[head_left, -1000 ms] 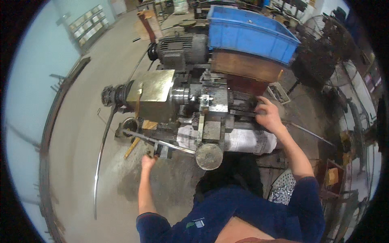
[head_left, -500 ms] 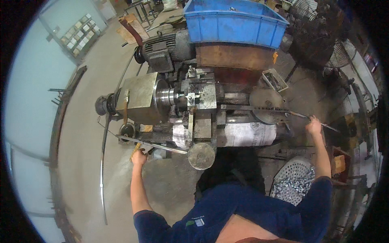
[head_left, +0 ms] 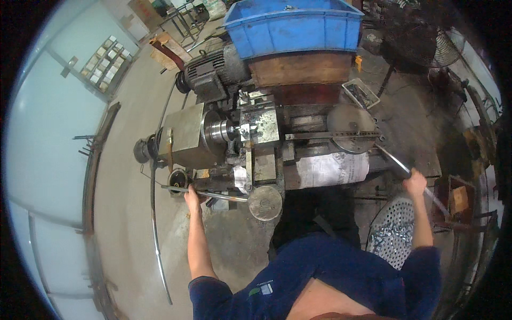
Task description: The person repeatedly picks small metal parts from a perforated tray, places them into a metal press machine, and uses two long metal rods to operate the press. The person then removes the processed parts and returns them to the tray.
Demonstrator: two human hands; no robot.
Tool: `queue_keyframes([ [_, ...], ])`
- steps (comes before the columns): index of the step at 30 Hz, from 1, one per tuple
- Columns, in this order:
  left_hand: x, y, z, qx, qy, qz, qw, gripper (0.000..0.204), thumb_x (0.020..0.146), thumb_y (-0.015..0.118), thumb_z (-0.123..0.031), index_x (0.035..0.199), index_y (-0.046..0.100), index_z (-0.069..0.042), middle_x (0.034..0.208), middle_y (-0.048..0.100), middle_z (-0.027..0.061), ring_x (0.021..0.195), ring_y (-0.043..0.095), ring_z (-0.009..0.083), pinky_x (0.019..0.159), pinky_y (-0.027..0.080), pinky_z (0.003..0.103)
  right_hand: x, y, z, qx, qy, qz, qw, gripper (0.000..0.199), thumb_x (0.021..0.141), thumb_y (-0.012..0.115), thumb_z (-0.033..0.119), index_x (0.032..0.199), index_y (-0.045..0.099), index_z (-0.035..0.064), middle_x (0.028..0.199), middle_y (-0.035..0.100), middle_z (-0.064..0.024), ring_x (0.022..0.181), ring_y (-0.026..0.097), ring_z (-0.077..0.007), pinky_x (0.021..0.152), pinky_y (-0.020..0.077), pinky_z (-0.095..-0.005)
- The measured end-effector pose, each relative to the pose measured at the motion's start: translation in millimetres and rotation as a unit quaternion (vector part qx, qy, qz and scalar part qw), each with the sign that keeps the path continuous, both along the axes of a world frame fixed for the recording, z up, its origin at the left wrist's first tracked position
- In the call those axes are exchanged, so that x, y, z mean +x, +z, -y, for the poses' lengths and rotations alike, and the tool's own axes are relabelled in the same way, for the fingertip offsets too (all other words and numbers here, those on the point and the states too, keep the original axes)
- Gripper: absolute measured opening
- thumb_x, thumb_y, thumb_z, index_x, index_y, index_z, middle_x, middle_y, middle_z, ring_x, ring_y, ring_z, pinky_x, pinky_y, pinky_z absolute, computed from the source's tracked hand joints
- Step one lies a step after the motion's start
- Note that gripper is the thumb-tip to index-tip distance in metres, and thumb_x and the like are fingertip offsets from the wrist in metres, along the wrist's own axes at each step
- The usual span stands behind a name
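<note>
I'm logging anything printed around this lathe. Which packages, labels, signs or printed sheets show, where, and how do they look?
Printed paper sheet: wrapped over the lathe bed's front, between the hands; white with grey print.
Logo patch: on the person's dark blue shirt, bottom centre; small, white and green.
Cardboard box: top left on the floor; brown.
No screens show.

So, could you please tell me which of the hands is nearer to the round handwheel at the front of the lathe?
Left. The left hand grips a lever just left of the handwheel; the right hand holds a rod far to its right.
</note>
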State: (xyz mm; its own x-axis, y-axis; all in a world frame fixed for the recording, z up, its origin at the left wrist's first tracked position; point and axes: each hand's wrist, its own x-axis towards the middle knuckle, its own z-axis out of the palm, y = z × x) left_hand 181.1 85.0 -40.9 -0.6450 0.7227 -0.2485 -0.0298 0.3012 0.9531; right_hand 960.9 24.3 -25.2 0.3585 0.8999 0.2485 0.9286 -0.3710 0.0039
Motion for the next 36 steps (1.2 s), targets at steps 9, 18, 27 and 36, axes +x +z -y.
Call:
queue_keyframes([
  [9,0.4,-2.8,0.2,0.055,0.002,-0.061,0.997,0.042,0.084,0.045,-0.033,0.077,0.048,0.008,0.063,0.055,0.0155,0.046,0.058,0.0257,0.038,0.050,0.033,-102.3,17.2,70.7,-0.035,-0.089,-0.152,0.984,0.036,0.054,0.059,0.026,0.084,0.056,0.0060,0.074,0.059,-0.0202,0.072,0.056,-0.0392,0.065,0.0439,-0.0468],
  [18,-10.2,-3.6,-1.9,-0.003,-0.020,-0.070,0.997,0.045,0.083,0.046,-0.034,0.067,0.046,0.007,0.053,0.052,0.0154,0.038,0.054,0.0261,0.034,0.048,0.035,-107.2,28.8,67.4,-0.076,-0.106,-0.170,0.977,0.041,0.057,0.061,0.029,0.092,0.057,0.0070,0.072,0.060,-0.0203,0.073,0.058,-0.0386,0.067,0.0450,-0.0456],
  [27,-9.8,-1.1,0.1,-0.022,-0.009,-0.057,0.998,0.052,0.084,0.047,-0.039,0.079,0.049,0.013,0.063,0.056,0.0195,0.043,0.057,0.0284,0.034,0.049,0.036,-19.6,1.3,29.3,-0.019,-0.013,-0.011,1.000,0.033,0.058,0.062,0.023,0.086,0.056,0.0082,0.074,0.058,-0.0147,0.066,0.057,-0.0345,0.057,0.0451,-0.0440],
  [36,-13.7,-4.9,-2.3,-0.058,-0.081,-0.031,0.995,0.050,0.087,0.043,-0.045,0.104,0.045,0.002,0.077,0.060,0.0137,0.058,0.062,0.0233,0.048,0.054,0.033,28.3,3.3,-109.0,-0.021,-0.131,0.065,0.989,0.059,0.063,0.061,0.019,0.118,0.045,0.0055,0.121,0.046,-0.0117,0.117,0.039,-0.0277,0.099,0.0269,-0.0457],
])
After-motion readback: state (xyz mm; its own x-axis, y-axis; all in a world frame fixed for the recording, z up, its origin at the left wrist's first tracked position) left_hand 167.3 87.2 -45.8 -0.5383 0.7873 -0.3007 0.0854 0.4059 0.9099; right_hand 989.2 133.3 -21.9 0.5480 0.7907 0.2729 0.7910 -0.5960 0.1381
